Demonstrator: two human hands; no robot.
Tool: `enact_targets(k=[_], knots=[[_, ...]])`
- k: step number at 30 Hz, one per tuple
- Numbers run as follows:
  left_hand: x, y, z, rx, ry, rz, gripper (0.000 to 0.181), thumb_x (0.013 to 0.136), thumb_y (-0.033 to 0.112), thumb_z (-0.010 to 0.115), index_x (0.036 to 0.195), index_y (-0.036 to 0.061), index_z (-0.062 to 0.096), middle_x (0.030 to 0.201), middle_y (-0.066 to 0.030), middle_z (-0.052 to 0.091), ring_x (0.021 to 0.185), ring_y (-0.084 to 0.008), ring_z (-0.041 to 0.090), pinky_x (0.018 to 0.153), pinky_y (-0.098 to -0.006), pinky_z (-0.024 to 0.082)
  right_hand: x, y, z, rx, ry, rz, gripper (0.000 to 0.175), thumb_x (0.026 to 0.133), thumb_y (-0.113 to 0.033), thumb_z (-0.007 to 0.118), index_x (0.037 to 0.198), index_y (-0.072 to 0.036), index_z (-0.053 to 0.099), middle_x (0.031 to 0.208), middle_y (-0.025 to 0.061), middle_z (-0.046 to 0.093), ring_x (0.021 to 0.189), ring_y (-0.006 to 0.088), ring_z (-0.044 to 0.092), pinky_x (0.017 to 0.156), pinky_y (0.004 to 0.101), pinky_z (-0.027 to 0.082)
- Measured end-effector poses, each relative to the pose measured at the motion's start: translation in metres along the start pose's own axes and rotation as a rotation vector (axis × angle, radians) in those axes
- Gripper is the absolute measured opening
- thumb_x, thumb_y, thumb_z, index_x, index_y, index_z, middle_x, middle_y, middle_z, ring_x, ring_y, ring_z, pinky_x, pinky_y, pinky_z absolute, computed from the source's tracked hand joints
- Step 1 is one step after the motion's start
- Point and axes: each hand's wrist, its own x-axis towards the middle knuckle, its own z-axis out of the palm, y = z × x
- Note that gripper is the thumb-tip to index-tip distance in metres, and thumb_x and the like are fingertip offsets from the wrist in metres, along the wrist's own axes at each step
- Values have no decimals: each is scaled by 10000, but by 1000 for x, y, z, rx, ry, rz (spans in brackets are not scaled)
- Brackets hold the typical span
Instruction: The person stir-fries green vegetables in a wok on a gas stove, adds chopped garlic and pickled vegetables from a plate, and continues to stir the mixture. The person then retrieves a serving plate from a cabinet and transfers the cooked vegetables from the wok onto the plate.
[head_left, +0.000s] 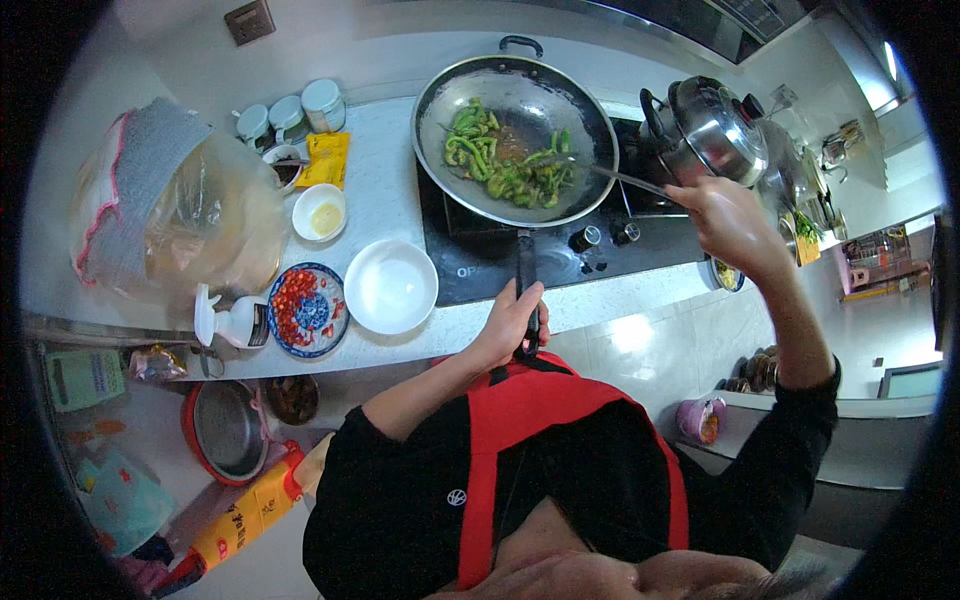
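A large wok (517, 202) stands on the black gas stove (480, 262). Cooked green peppers (517, 169) lie in it, with some brown liquid between them. My left hand (514, 319) is closed around the wok's black handle (528, 262), close to my red apron (547, 412). In my right hand (731, 217) is the metal shaft of a cooking utensil (634, 180); its far end sits among the peppers, which partly hide it. Left of the stove are a white bowl (391, 287) and a blue-patterned plate (309, 309) of chopped red chillies (296, 296).
A lidded steel pot (712, 131) stands right of the wok. Along the left counter are a small bowl (320, 213), a yellow packet (325, 159), several lidded jars (324, 105), a white spray bottle (232, 321) and a large covered bundle (202, 210). A red-rimmed pan (229, 431) is lower left.
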Motion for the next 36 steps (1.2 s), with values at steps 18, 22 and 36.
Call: enact_targets(k=[18,22,36], knots=[[0,4,2,42,25,23,243,947,290,474,897,70,385,648,-49,515,477,-150,540,419,-298,463,96,-26,90,293,298,34,418,746,-44,551,1159,-87,602,854,201,599,800,363,607,691,455,493],[-1,6,4,9,36,-8,238,949,287,471,891,70,391,647,-50,515,480,-149,540,425,-295,465,109,-40,120,234,235,-21,503,724,-18,556,1223,-84,551,865,207,586,796,356,613,678,434,504],[-5,1,2,-37,16,43,219,944,268,470,888,63,417,648,-50,519,482,-155,539,426,-274,429,-39,-13,-14,-31,-152,-97,346,810,40,519,1129,-43,626,802,150,567,704,253,569,598,375,452]])
